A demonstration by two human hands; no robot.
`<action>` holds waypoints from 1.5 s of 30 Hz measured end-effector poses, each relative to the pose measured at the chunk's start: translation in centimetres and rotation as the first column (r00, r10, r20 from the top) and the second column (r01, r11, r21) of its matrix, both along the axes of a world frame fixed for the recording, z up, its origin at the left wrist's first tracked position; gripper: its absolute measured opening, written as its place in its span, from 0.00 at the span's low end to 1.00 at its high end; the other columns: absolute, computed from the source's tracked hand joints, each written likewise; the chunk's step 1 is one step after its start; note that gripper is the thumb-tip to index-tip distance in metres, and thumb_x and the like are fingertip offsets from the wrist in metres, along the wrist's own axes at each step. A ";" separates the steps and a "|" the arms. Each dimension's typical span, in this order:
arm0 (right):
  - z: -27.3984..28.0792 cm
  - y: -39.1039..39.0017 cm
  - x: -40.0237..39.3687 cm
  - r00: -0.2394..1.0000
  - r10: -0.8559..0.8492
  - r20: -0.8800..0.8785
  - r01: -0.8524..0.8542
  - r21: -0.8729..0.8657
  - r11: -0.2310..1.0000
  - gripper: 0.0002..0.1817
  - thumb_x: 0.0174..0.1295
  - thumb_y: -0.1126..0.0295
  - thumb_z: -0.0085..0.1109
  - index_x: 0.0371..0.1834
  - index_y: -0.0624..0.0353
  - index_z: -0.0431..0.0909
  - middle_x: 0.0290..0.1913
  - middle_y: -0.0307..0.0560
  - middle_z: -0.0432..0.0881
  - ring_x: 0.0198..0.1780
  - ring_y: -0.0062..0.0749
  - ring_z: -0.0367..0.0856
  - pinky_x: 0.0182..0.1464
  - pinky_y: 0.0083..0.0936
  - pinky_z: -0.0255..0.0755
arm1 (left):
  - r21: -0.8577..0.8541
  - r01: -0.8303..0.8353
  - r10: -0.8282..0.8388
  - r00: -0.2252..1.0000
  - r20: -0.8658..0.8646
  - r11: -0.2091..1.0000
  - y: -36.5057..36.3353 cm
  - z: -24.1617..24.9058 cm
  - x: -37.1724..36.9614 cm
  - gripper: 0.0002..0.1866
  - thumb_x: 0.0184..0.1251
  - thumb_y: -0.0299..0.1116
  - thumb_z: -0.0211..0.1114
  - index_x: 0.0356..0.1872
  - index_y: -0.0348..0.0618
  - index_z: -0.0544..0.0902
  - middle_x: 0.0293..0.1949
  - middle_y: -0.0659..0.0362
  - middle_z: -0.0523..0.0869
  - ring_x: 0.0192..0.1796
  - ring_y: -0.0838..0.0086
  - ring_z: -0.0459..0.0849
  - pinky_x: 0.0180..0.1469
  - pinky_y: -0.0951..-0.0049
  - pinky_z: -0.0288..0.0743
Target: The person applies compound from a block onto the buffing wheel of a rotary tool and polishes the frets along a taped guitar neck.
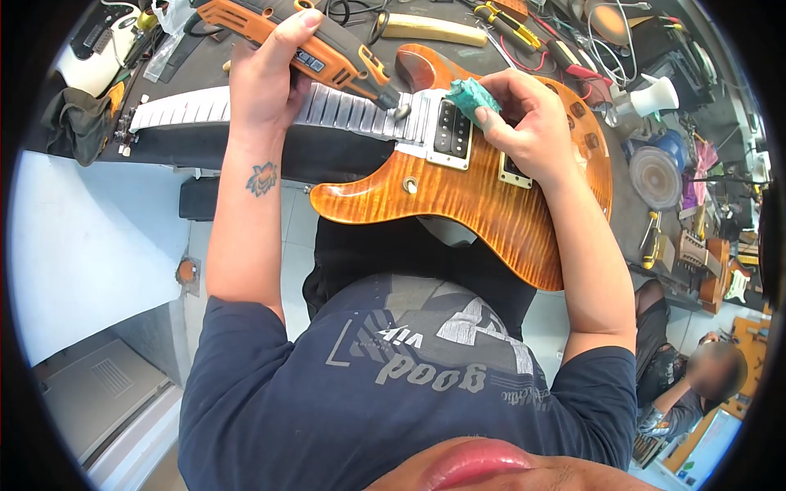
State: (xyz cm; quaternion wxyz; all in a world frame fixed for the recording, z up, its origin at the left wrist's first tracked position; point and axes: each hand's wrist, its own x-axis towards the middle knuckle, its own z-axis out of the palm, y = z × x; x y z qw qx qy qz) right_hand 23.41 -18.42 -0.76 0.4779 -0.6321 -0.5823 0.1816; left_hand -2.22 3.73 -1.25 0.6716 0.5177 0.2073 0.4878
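Note:
My left hand (pixel 264 92) is wrapped round an orange and black rotary tool (pixel 315 49). A small rounded bit at its tip hovers right by the body end of the fretboard (pixel 340 112), which is covered in pale tape between the frets. In the fingers of my right hand (pixel 534 119) is a crumbly teal block (pixel 472 98), like polishing compound, held over the strings' side of the guitar. The amber flame-top electric guitar (pixel 458 196) lies across the bench edge, its neck pointing left. No strings show over the black pickup (pixel 452 129).
Behind the guitar, the dark bench (pixel 446 34) holds a yellowish bar (pixel 434 29), yellow-handled pliers (pixel 509 26), cables and tools. A white guitar (pixel 106 53) lies at far left, near a dark cloth (pixel 82 119). Another person (pixel 675 401) sits at lower right.

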 end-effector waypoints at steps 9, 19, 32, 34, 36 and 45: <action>0.1 0.0 -0.1 1.000 -0.001 -0.015 0.001 0.000 1.000 0.16 0.59 0.69 0.74 0.49 0.62 0.88 0.40 0.40 0.87 0.37 0.21 0.83 0.43 0.23 0.78 | 0.074 0.013 -0.019 0.997 0.075 0.997 -2.6 1.7 0.8 0.18 0.71 0.35 0.72 0.56 0.37 0.82 0.45 0.59 0.86 0.46 0.77 0.88 0.47 0.73 0.84; -0.2 0.1 0.0 0.999 0.014 -0.036 -0.013 0.012 1.000 0.16 0.60 0.69 0.74 0.49 0.63 0.87 0.40 0.41 0.88 0.38 0.20 0.83 0.43 0.23 0.79 | 0.058 -0.017 0.018 1.000 -0.011 0.998 -1.4 0.9 0.0 0.17 0.70 0.36 0.72 0.53 0.37 0.82 0.41 0.60 0.85 0.41 0.78 0.86 0.40 0.76 0.81; 0.0 0.0 -0.1 1.000 0.003 -0.010 -0.003 0.000 1.000 0.15 0.60 0.70 0.74 0.49 0.62 0.88 0.39 0.40 0.87 0.37 0.20 0.82 0.41 0.22 0.78 | -0.073 -0.074 0.076 0.997 0.020 0.995 -0.8 0.7 1.7 0.13 0.71 0.37 0.77 0.47 0.41 0.86 0.36 0.64 0.88 0.32 0.80 0.86 0.29 0.78 0.75; 0.0 0.0 -0.1 1.000 0.005 -0.012 -0.005 -0.001 1.000 0.15 0.60 0.70 0.74 0.49 0.62 0.88 0.39 0.39 0.86 0.37 0.20 0.82 0.41 0.22 0.78 | -0.112 -0.097 0.100 0.995 0.023 0.989 -0.9 0.7 1.9 0.12 0.71 0.36 0.78 0.45 0.40 0.88 0.35 0.63 0.89 0.31 0.78 0.87 0.29 0.78 0.77; -0.1 0.0 -0.1 1.000 0.011 -0.019 -0.011 0.003 1.000 0.15 0.60 0.70 0.75 0.49 0.62 0.88 0.39 0.39 0.86 0.36 0.20 0.82 0.41 0.23 0.78 | -0.099 -0.147 0.142 0.988 -0.058 0.984 -0.8 0.6 1.4 0.12 0.71 0.37 0.78 0.44 0.41 0.88 0.33 0.64 0.89 0.28 0.79 0.85 0.27 0.79 0.75; 2.0 0.7 -2.5 0.983 -0.039 0.180 0.043 -0.021 0.999 0.18 0.59 0.66 0.78 0.50 0.61 0.88 0.36 0.41 0.85 0.33 0.23 0.81 0.40 0.24 0.79 | 0.164 -0.134 0.117 0.987 0.107 0.977 -2.9 0.9 1.0 0.17 0.73 0.37 0.73 0.55 0.41 0.82 0.38 0.60 0.88 0.32 0.78 0.88 0.27 0.79 0.79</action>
